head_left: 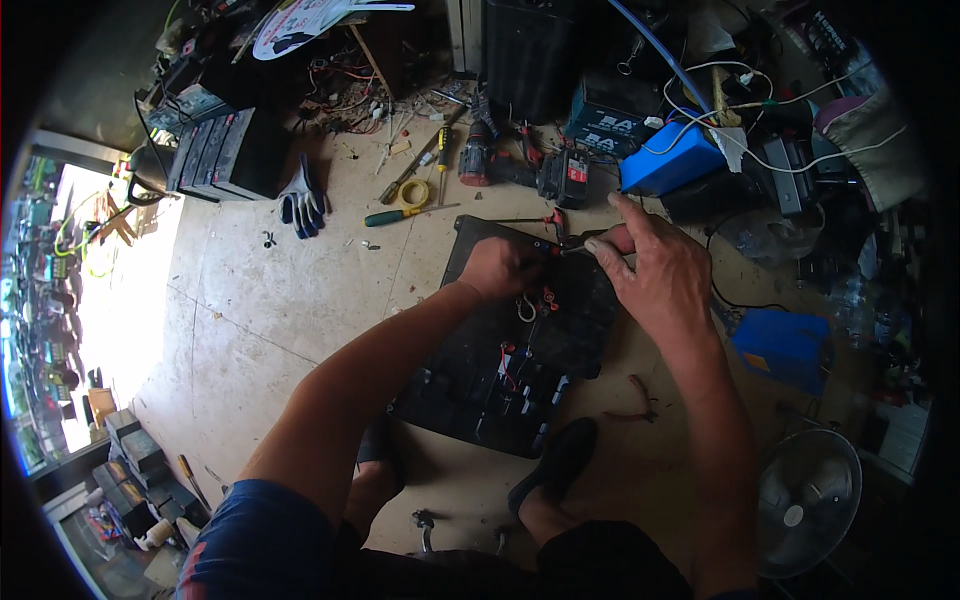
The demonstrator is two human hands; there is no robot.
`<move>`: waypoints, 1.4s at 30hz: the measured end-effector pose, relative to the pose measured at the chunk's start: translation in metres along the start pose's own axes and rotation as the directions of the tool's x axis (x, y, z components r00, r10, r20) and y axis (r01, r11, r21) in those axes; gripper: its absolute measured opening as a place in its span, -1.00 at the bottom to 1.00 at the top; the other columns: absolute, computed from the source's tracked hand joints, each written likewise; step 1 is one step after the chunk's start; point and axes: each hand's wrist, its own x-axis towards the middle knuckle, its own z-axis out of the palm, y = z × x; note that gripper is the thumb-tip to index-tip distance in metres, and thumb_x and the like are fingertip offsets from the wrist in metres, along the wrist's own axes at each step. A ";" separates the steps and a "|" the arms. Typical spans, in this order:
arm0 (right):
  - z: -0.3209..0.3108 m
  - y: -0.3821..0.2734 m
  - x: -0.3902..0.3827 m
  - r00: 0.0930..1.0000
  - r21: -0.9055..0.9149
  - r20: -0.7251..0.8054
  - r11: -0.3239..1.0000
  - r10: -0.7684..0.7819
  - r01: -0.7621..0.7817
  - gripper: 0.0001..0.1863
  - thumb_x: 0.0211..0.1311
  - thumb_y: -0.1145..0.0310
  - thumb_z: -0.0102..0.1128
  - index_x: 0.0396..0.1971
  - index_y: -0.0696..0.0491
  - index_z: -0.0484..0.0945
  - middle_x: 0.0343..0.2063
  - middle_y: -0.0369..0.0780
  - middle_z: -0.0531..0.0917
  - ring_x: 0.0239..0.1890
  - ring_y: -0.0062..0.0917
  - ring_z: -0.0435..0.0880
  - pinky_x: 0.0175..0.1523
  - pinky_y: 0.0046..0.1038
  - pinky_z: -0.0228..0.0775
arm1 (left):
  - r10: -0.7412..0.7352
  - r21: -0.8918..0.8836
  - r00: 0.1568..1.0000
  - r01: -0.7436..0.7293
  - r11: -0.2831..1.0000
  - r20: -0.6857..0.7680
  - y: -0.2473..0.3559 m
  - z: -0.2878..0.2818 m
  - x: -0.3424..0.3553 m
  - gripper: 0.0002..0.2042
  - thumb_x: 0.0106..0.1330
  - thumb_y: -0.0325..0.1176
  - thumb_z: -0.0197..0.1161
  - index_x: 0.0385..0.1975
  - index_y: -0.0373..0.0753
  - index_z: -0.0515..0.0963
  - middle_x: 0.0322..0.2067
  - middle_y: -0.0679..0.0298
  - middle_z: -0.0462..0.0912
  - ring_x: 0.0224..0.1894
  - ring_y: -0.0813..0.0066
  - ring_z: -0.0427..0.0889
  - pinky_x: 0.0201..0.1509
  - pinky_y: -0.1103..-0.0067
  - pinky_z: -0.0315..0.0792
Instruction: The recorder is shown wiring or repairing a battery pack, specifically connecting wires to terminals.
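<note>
A black plastic case [470, 345] lies flat on the floor between my feet, with small fittings and red and black wires on it. Over its far edge, my left hand [497, 268] has its fingers curled down; what they hold is in shadow. My right hand [655, 265] is at the far right corner, thumb and curled fingers closed round a slim screwdriver [577, 249], index finger raised. The screwdriver's shaft points left toward the left hand. A red-and-black handled tool [558, 218] lies just beyond the case. A pale loop of wire [526, 310] rests below my left hand.
Farther off lie a cordless drill [476, 160], a yellow tape roll [413, 193], a green-handled screwdriver [385, 217] and a glove [301, 203]. Red-handled pliers [640, 402] sit right of the case. Blue battery packs [675, 158] and a round fan [808, 495] stand at right.
</note>
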 end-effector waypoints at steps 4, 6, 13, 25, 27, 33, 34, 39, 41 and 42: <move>0.006 0.010 0.002 0.997 0.193 -0.025 0.978 -0.073 0.077 -0.59 0.25 0.27 0.36 0.08 0.01 0.55 -0.32 -0.24 0.74 -0.25 -0.33 0.75 -0.18 -0.31 0.57 | 0.017 -0.015 1.000 -0.017 1.000 0.001 -0.001 -0.002 -0.002 -0.76 0.25 -0.12 0.32 -0.15 0.01 0.76 -0.30 0.15 0.76 -0.25 0.11 0.73 -0.14 0.34 0.60; 0.004 0.004 0.000 0.999 0.089 0.007 0.995 -0.036 0.035 -0.59 0.23 0.31 0.38 0.06 0.02 0.56 -0.33 -0.24 0.74 -0.28 -0.32 0.75 -0.18 -0.30 0.57 | 0.016 -0.028 1.000 -0.016 0.999 0.005 0.001 -0.003 -0.002 -0.75 0.25 -0.13 0.32 -0.14 0.01 0.76 -0.29 0.15 0.76 -0.24 0.11 0.73 -0.13 0.34 0.60; 0.010 0.001 0.001 0.992 0.154 -0.054 0.980 -0.116 0.124 -0.57 0.18 0.27 0.42 0.05 0.02 0.57 -0.44 -0.26 0.70 -0.36 -0.34 0.73 -0.24 -0.30 0.55 | -0.023 -0.046 0.998 0.026 0.999 0.054 0.007 -0.010 -0.005 -0.75 0.24 -0.16 0.31 -0.14 0.00 0.75 -0.25 0.16 0.77 -0.20 0.13 0.74 -0.09 0.35 0.60; 0.002 -0.010 0.009 0.990 0.064 -0.093 0.991 -0.108 0.114 -0.57 0.19 0.32 0.41 0.04 0.07 0.55 -0.29 -0.19 0.68 -0.29 -0.30 0.72 -0.17 -0.27 0.57 | 0.073 0.012 0.996 -0.072 0.997 -0.058 0.000 -0.009 -0.001 -0.77 0.30 -0.07 0.24 -0.17 0.08 0.75 -0.35 0.22 0.75 -0.31 0.16 0.74 -0.25 0.33 0.59; 0.004 -0.009 0.008 0.955 0.109 -0.237 0.972 -0.178 0.208 -0.59 0.19 0.31 0.41 0.03 0.06 0.56 -0.33 -0.17 0.67 -0.32 -0.29 0.73 -0.19 -0.27 0.58 | 0.051 0.010 0.998 -0.051 0.999 -0.027 0.001 -0.008 -0.003 -0.77 0.30 -0.07 0.24 -0.17 0.07 0.75 -0.34 0.22 0.76 -0.30 0.16 0.74 -0.24 0.34 0.59; 0.008 -0.005 -0.001 0.993 -0.061 -0.048 0.992 -0.111 0.108 -0.62 0.19 0.22 0.43 -0.04 0.03 0.61 -0.42 -0.19 0.65 -0.40 -0.33 0.72 -0.29 -0.30 0.57 | 0.068 -0.065 0.994 -0.074 0.995 -0.089 -0.003 0.001 -0.009 -0.78 0.28 -0.12 0.28 -0.19 0.03 0.76 -0.34 0.21 0.76 -0.30 0.16 0.74 -0.21 0.36 0.60; 0.009 -0.008 -0.001 0.992 -0.058 -0.050 0.992 -0.112 0.109 -0.62 0.19 0.22 0.43 -0.04 0.03 0.61 -0.42 -0.19 0.65 -0.40 -0.33 0.72 -0.29 -0.30 0.57 | 0.049 -0.070 0.996 -0.054 0.996 -0.071 -0.002 -0.001 -0.010 -0.78 0.27 -0.13 0.28 -0.18 0.03 0.76 -0.32 0.21 0.77 -0.28 0.16 0.74 -0.20 0.36 0.60; 0.006 -0.009 -0.003 0.996 -0.125 0.018 0.988 -0.090 0.091 -0.60 0.19 0.20 0.43 -0.03 0.04 0.60 -0.40 -0.19 0.66 -0.37 -0.33 0.72 -0.26 -0.30 0.57 | 0.010 -0.064 1.000 -0.012 0.998 -0.028 0.004 -0.005 -0.006 -0.77 0.26 -0.11 0.30 -0.18 0.03 0.76 -0.29 0.22 0.77 -0.25 0.17 0.75 -0.17 0.37 0.60; 0.005 -0.011 -0.002 0.997 -0.104 0.033 0.992 -0.066 0.069 -0.55 0.17 0.24 0.44 0.03 0.02 0.56 -0.39 -0.20 0.66 -0.33 -0.32 0.72 -0.24 -0.31 0.57 | -0.025 -0.096 1.000 0.026 0.995 0.019 0.009 -0.009 -0.003 -0.74 0.20 -0.15 0.31 -0.14 0.00 0.74 -0.29 0.12 0.75 -0.24 0.09 0.73 -0.15 0.30 0.60; 0.001 -0.016 0.000 0.992 -0.007 -0.055 0.993 -0.115 0.114 -0.54 0.17 0.26 0.45 0.05 0.00 0.55 -0.36 -0.20 0.66 -0.31 -0.31 0.72 -0.23 -0.31 0.58 | -0.025 -0.093 0.999 0.027 0.995 0.020 0.008 -0.009 -0.003 -0.74 0.20 -0.15 0.31 -0.14 0.00 0.74 -0.29 0.12 0.75 -0.24 0.09 0.73 -0.15 0.30 0.60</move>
